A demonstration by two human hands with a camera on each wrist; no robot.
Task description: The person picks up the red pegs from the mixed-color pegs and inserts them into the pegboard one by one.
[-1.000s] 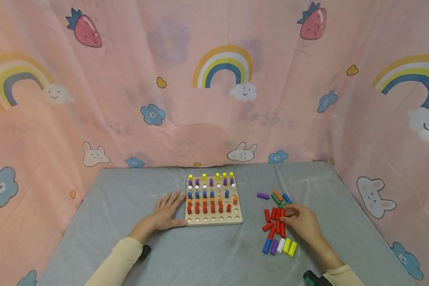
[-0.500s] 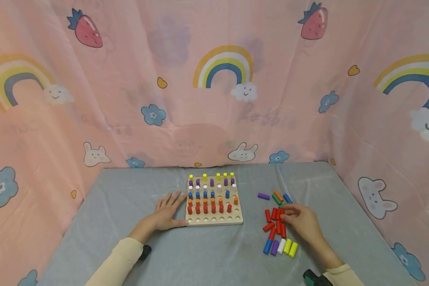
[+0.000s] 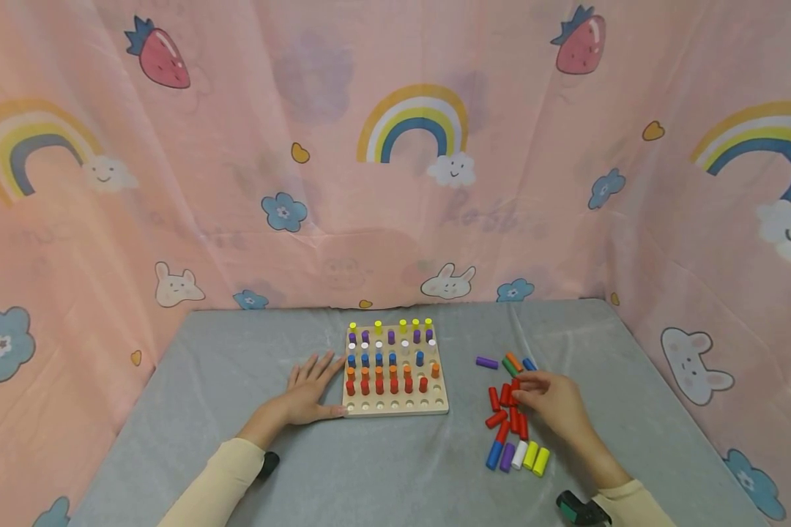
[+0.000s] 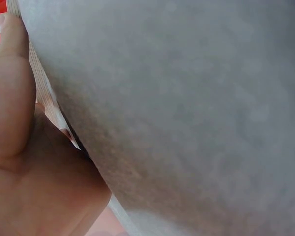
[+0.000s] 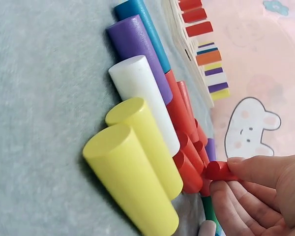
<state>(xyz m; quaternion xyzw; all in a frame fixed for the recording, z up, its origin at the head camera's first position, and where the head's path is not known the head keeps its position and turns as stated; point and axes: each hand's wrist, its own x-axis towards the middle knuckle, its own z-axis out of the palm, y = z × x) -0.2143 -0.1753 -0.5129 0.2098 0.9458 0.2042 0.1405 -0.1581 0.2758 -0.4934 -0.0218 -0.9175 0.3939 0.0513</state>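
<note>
My left hand [image 3: 306, 395] rests with spread fingers at the left edge of a wooden pegboard [image 3: 402, 412], its thumb touching the near left corner. Rows of yellow, purple, white, blue, orange and red pegs stand in the board, with some bare holes between them. Over the loose pegs on the right, my right hand [image 3: 556, 402] pinches a red peg [image 5: 219, 170] between thumb and fingers. Several other red pegs [image 3: 496, 419] lie just beside and below that hand. In the left wrist view, the left thumb [image 4: 12, 93] lies along the board's wooden edge.
Nearest me lie blue, purple, white [image 3: 518, 455] and yellow pegs [image 3: 540, 462]. Beyond the red ones are a purple peg [image 3: 486, 362], a green peg [image 3: 510, 367], an orange peg and a blue peg. A grey cloth [image 3: 303, 476] covers the table; a pink printed curtain [image 3: 395, 219] hangs behind.
My right hand has shifted slightly up and away with the red peg, now covering a green peg that showed before. My left hand and the pegboard stay in place.
</note>
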